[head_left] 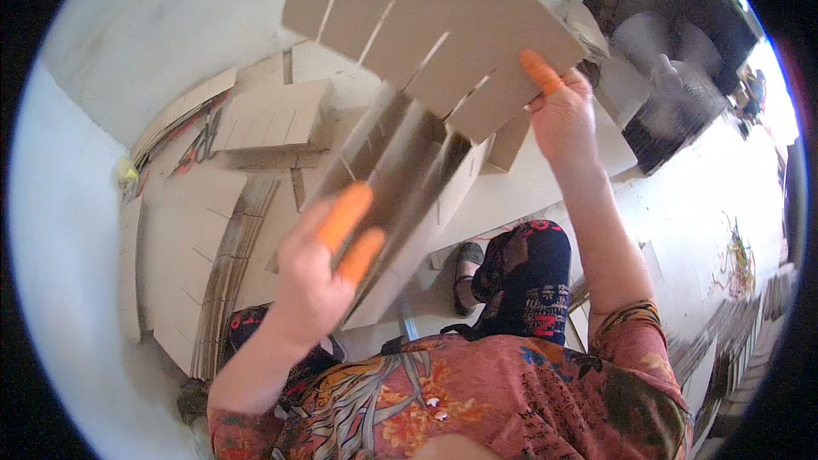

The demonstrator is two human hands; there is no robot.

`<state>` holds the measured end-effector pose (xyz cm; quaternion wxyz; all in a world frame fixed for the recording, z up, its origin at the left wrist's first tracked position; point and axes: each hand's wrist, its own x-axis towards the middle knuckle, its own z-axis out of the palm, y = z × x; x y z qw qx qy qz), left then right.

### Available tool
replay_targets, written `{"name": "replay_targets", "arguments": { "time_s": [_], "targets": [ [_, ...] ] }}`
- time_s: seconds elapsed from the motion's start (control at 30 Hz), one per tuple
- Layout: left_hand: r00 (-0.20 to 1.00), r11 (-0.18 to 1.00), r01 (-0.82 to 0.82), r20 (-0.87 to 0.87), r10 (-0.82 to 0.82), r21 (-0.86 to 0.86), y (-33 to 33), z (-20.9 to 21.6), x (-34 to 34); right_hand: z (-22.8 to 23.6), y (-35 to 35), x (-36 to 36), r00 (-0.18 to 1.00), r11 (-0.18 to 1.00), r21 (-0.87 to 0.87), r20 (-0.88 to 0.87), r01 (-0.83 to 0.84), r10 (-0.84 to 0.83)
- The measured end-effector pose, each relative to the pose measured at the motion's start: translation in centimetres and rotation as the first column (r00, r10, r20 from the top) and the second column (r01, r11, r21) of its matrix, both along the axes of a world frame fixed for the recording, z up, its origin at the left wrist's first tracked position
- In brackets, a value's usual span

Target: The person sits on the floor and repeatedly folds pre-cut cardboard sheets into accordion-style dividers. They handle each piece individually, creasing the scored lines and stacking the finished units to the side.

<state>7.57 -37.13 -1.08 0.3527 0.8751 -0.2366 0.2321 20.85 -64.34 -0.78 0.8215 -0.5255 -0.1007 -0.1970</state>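
Observation:
A wide tan cardboard sheet [426, 25] with several slots cut in from one edge is raised in front of me. My right hand [558, 106] is closed on its right corner, an orange finger cover lying over its face. Below hang slotted cardboard strips [400, 179], blurred by motion, their upper ends meeting the sheet's slotted edge. My left hand [319, 255] is closed at the left side of these strips, two orange-covered fingers reaching across them. Its thumb is hidden. Whether the slots are hooked into each other is too blurred to tell.
Stacked slotted cardboard [273, 119] lies at the far left, beside scissors with red-orange handles [200, 145]. Another stack [230, 264] stands near my left arm. A fan [673, 77] is at the far right, with cardboard bundles [724, 349] on the near right.

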Motion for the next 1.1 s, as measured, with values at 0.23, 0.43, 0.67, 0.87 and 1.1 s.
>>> {"name": "replay_targets", "arguments": {
  "time_s": [0.23,0.43,0.67,0.87,1.1],
  "targets": [
    [0.996,0.926,-0.088,0.022,0.086,0.368,-0.8,-2.8,-4.8,-3.0,-5.4,-1.9,0.989,0.985,-0.174,0.145,0.004,0.021],
    [0.992,0.938,-0.123,0.010,0.127,0.325,-0.9,-3.6,-4.9,-4.5,-4.6,-3.1,0.995,0.915,-0.392,0.070,0.097,-0.076],
    [0.991,0.967,-0.083,-0.084,0.106,0.242,-0.8,-3.8,-5.4,-3.9,-4.1,-4.2,0.988,0.854,-0.496,0.087,0.157,-0.131],
    [0.935,0.918,-0.353,0.103,0.339,0.181,1.8,-2.8,-4.8,-4.4,-4.1,-5.1,0.983,0.800,-0.577,0.035,0.167,-0.180],
    [0.820,0.847,-0.530,-0.226,0.526,0.046,7.1,-5.7,-3.5,-4.8,-3.1,-4.9,0.985,0.824,-0.543,0.034,0.160,-0.169]
  ]
}}
